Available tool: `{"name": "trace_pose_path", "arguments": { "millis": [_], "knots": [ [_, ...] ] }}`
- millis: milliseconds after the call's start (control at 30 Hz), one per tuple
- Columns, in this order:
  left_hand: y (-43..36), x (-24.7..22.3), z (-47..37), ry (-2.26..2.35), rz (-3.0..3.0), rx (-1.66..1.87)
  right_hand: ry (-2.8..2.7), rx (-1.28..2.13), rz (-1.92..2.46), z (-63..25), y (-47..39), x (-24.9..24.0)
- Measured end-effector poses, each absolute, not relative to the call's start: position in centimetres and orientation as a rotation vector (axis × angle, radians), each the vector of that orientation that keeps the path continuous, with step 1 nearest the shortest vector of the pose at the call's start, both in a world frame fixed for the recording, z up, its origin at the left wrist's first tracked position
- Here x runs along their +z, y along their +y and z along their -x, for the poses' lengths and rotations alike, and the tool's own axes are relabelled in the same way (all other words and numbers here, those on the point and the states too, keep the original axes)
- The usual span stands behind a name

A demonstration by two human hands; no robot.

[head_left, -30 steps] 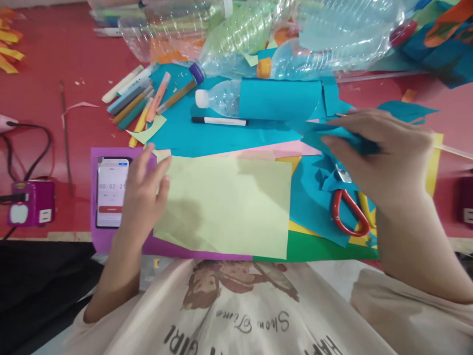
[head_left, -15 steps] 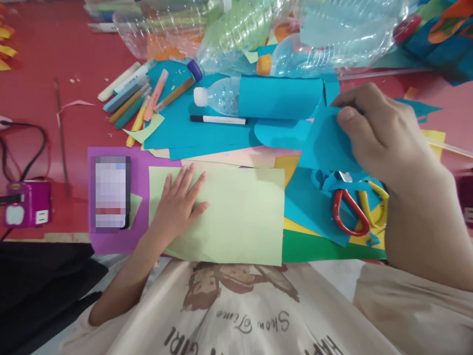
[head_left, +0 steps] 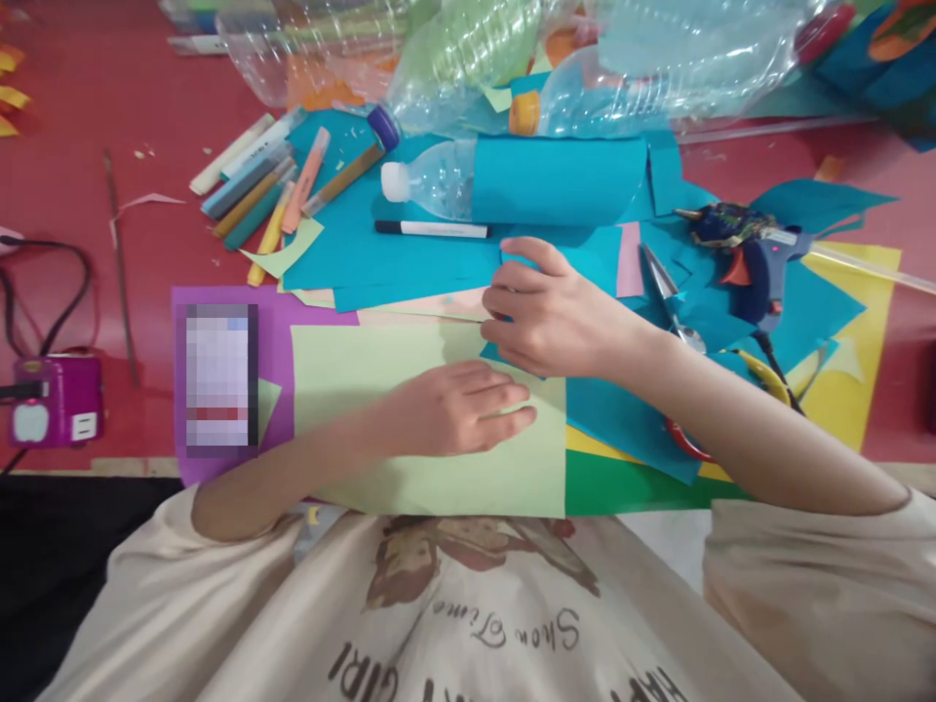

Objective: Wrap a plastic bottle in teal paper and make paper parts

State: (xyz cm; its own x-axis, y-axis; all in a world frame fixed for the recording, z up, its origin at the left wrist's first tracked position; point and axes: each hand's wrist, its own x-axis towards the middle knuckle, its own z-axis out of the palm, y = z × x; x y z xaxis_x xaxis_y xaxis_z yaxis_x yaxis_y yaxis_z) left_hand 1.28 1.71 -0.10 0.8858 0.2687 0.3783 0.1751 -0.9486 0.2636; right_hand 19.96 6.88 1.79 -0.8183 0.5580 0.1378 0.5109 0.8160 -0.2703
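Note:
A pale green sheet of paper [head_left: 409, 487] lies flat in front of me. My left hand [head_left: 468, 409] rests over its middle, fingers stretched out to the right and holding nothing. Just above it, at the sheet's upper right edge, my right hand [head_left: 545, 307] has its fingers curled on a piece of blue paper [head_left: 512, 363]. Most of that piece is hidden under the hand. Beyond the hands lies a clear bottle [head_left: 443, 180] with a white cap, wrapped in blue paper. A black-and-white marker [head_left: 431, 229] lies alongside it.
At right are a glue gun [head_left: 771, 263] and scissors [head_left: 662, 278], partly behind my right arm. Coloured markers [head_left: 253, 185] lie at upper left. A phone [head_left: 219, 375] rests on purple paper [head_left: 270, 468]. Large clear bottles [head_left: 606, 93] line the back. A magenta box [head_left: 58, 400] stands far left.
My right hand has moved left from above the scissors to the green sheet, bringing the blue paper and uncovering the glue gun. My left hand has slid right across the sheet.

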Motion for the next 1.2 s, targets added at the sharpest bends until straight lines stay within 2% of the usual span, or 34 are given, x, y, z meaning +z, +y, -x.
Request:
{"name": "trace_pose_path", "arguments": {
  "millis": [233,300,400,500,600,933,1200],
  "knots": [
    [2.0,-2.6,-2.6,0.777,-2.819,-0.040,-2.300,0.396,1.266,-22.8,6.0,2.2],
    [1.9,-2.4,-2.6,0.826,-2.805,-0.082,-2.117,0.471,1.408,-23.7,5.6,1.7],
    [1.9,-2.1,-2.7,0.833,-2.801,-0.107,-1.896,0.789,1.548,-24.1,5.3,0.5],
    [2.1,-1.9,-3.2,0.792,-2.807,-0.146,-1.703,1.069,1.572,-24.0,5.3,-0.5],
    [2.4,-2.1,-4.0,0.739,-2.819,-0.121,-1.617,1.183,1.534,-24.0,5.6,-0.9],
    [1.6,-2.8,-1.6,0.753,-2.897,-0.017,-1.777,1.094,1.452,-24.2,5.3,-0.6],
    [2.1,-2.2,-3.2,0.838,-2.879,-0.014,-2.062,0.986,1.382,-25.2,6.1,-1.5]
  ]
}}
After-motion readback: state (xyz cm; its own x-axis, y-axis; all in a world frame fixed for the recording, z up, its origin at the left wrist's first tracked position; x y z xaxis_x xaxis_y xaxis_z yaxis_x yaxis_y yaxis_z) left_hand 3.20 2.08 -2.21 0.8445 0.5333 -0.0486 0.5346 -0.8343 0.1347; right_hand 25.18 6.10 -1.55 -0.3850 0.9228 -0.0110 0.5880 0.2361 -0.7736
